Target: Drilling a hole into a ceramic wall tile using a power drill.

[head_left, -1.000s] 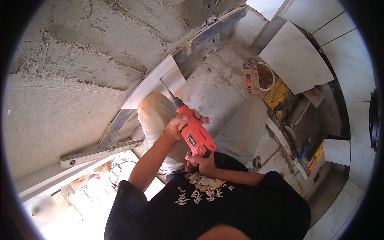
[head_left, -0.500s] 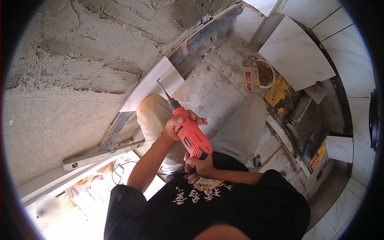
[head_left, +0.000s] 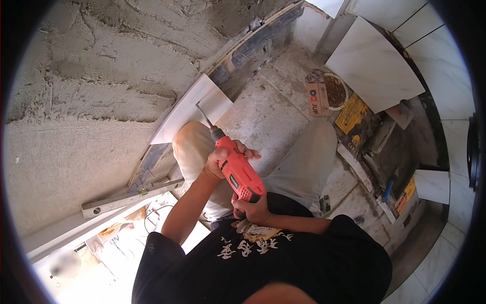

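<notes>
A red and black power drill [head_left: 243, 175] slants across my lap, its long bit [head_left: 204, 114] pointing up and left. The bit's tip meets the face of a pale tile [head_left: 215, 98] propped at the foot of the rough wall. My left hand [head_left: 223, 158] wraps the front of the drill body, thumb on the near side and fingers showing beyond it. Low on the drill, my right hand [head_left: 253, 209] is closed around the rear handle; the trigger is hidden.
A spirit level [head_left: 119, 201] lies along the ledge at left. Beyond my knees stand a bucket [head_left: 336, 91] and a small cardboard box [head_left: 317, 99]. At right are a large leaning tile [head_left: 374, 68], a yellow bag [head_left: 352, 114] and a blue-handled tool [head_left: 387, 190].
The drill and both hands sit slightly further left in the picture, and the view has shifted a little. The grip on the drill is the same.
</notes>
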The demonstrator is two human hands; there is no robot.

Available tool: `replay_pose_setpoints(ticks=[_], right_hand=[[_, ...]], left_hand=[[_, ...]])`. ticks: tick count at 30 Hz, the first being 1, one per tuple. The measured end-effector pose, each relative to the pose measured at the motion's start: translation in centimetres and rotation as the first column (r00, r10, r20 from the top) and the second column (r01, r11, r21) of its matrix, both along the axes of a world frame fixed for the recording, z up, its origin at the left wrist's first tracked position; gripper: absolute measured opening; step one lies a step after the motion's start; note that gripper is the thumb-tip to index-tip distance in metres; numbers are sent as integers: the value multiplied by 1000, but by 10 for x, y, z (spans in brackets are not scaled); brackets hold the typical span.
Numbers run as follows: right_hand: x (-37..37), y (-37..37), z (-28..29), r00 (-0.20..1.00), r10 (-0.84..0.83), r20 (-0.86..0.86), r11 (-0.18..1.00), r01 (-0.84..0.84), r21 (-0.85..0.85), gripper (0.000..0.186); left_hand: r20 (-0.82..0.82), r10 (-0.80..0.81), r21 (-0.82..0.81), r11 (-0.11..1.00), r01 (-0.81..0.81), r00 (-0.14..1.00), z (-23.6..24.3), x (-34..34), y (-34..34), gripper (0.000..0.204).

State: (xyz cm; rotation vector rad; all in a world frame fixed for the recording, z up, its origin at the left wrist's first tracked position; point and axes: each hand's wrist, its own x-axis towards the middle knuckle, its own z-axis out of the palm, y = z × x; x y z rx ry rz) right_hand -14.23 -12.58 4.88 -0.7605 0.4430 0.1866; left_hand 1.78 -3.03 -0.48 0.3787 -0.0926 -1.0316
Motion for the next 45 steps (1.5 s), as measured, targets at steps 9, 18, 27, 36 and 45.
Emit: replay_pose_setpoints(ticks=[9, 18, 27, 36, 45], right_hand=[[-3, -2, 0, 1000, -4, 7, 999, 4, -37, 9], [2, -13, 0, 1000, -5, -21, 995, 7, 96, 9], [5, -22, -18, 999, -19, -30, 977, 25, 211, 19], [3, -22, -26, 1000, -9, -13, 972, 11, 236, 18], [1, -22, -26, 999, -8, -52, 984, 17, 176, 27]], left_hand=[[-28, 20, -25, 999, -21, 999, 4, -3, -4, 40], [10, 0, 117, 993, -2, 1000, 9, 0, -5, 49], [23, 27, 331, 943, -33, 999, 4, 1, -7, 43], [-4, 12, 363, 932, -10, 1000, 7, 2, -8, 44], [65, 38, 325, 944, -57, 997, 9, 1, -11, 41]])
